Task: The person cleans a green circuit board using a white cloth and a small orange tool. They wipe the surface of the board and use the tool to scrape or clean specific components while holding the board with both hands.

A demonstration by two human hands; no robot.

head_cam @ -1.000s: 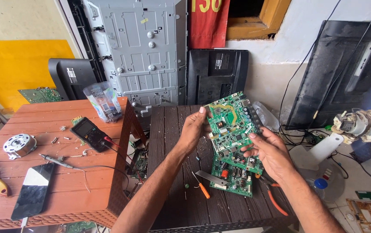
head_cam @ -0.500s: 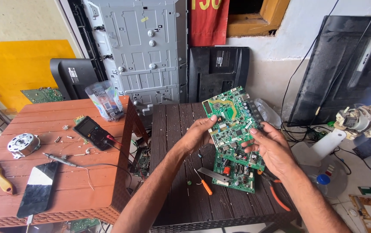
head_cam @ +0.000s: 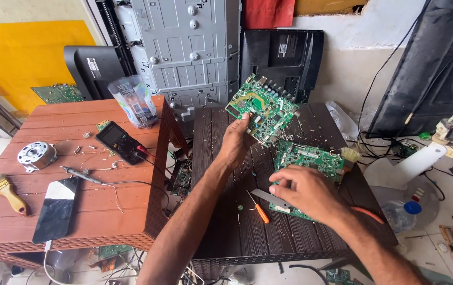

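Since a second ago, the boards are sitting apart: left hand [head_cam: 235, 145] is lifting the upper board [head_cam: 261, 108] in a closed grip near the dark table's [head_cam: 221, 221] far edge, while right hand [head_cam: 305, 192] is pressing the lower board [head_cam: 305, 163] flat, grip loose. Separating looks done. Screwdriver [head_cam: 258, 210] and brush [head_cam: 350, 155] are crowding it.
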